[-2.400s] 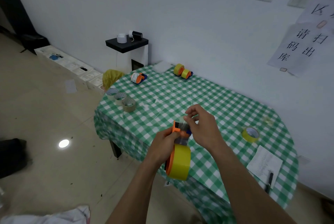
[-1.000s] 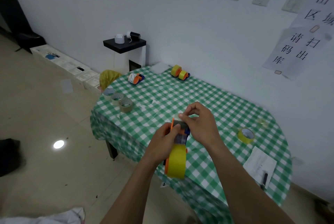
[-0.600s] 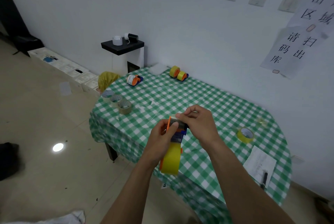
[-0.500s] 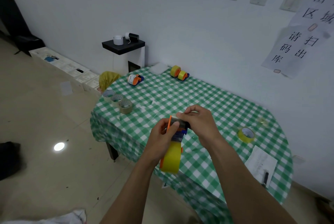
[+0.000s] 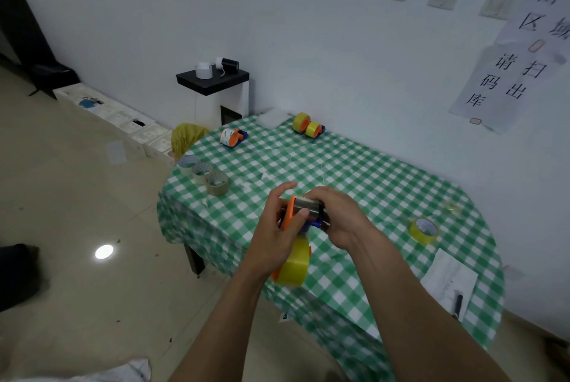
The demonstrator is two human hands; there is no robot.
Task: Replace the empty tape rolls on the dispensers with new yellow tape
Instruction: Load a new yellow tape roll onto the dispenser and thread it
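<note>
Yellow tape roll (image 5: 293,264) sits on the orange-and-blue dispenser (image 5: 308,216), which is held in the air over the near edge of a green-checked table (image 5: 385,184). From the left: 3 empty cores (image 5: 205,173) stand in a row at the table's left edge. Beyond them lies a dispenser with a whitish roll (image 5: 233,137), apparently not yet refilled.

Next comes the left hand (image 5: 271,233), its grip closed around the held dispenser's orange side plate, thumb on the silver roller. The right hand (image 5: 339,218) meets it, its grip pinching the roller end. Whether tape lies between those fingers cannot be told.

The held dispenser's long axis runs roughly up and down, with the roll end low and toward the person and the roller head up, pointing away. At the far edge, 2 loaded dispensers (image 5: 308,125) with yellow tape lie side by side, seemingly finished. Further right lies 1 loose yellow roll (image 5: 424,229), likely for the last refill, then a paper sheet (image 5: 448,279) and a pen (image 5: 458,304).
</note>
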